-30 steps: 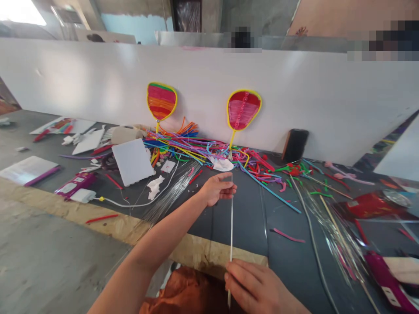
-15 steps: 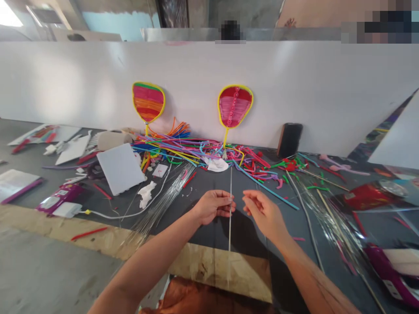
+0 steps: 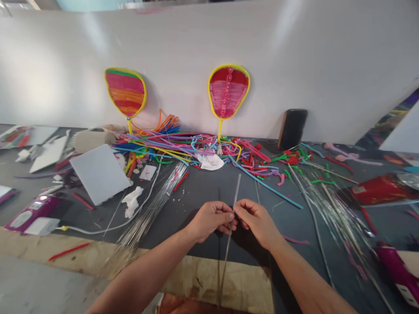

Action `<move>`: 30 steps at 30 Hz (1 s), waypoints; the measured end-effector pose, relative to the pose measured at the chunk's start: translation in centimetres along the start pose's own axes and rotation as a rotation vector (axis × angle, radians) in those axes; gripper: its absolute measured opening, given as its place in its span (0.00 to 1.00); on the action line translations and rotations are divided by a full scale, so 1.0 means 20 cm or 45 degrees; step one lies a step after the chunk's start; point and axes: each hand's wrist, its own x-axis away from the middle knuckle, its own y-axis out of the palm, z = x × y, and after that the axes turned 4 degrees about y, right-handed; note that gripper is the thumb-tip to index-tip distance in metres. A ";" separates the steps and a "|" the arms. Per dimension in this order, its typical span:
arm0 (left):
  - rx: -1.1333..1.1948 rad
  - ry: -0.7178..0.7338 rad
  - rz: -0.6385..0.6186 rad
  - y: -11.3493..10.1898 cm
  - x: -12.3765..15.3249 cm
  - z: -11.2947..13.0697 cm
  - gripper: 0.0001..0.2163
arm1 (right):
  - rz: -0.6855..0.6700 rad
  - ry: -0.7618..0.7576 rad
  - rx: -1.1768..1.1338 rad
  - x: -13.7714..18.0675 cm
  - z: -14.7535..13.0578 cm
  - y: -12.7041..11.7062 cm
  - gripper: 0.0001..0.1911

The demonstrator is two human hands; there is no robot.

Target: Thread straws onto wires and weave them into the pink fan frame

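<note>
A thin, pale, shiny strand (image 3: 227, 248), perhaps wire, stands nearly upright over the front of the dark table. My left hand (image 3: 209, 221) is closed, pinching it near the middle between thumb and fingers. Opposite, the thumb and fingertips of my right hand (image 3: 258, 221) also close on the strand, touching the left fingertips. The strand's upper end leans slightly right and its lower part hangs toward my lap. What exactly lies between the fingertips is partly hidden. Beyond the hands lies a heap of colored pipe cleaners (image 3: 170, 146).
Two fan-shaped pieces, one striped (image 3: 126, 93) and one pink-red (image 3: 229, 93), stand against the white board (image 3: 180, 48). Loose shiny wires (image 3: 153, 200) lie left. A phone (image 3: 292, 129), a red can (image 3: 382, 189) and a purple glue gun (image 3: 397, 272) are right. A white square (image 3: 100, 174) lies left.
My right hand has come left and now pinches the strand beside my left hand. The strand's top has tilted right. The view has dipped and moved closer.
</note>
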 end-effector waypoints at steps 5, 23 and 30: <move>-0.001 -0.007 0.015 0.00 0.00 0.01 0.17 | 0.000 0.005 -0.010 0.00 -0.01 0.01 0.16; -0.022 -0.019 -0.011 0.00 0.01 0.00 0.18 | 0.086 -0.019 -0.053 0.02 -0.04 0.03 0.17; 0.022 -0.039 0.001 0.01 0.01 0.01 0.20 | 0.063 -0.028 -0.063 0.02 -0.03 0.02 0.16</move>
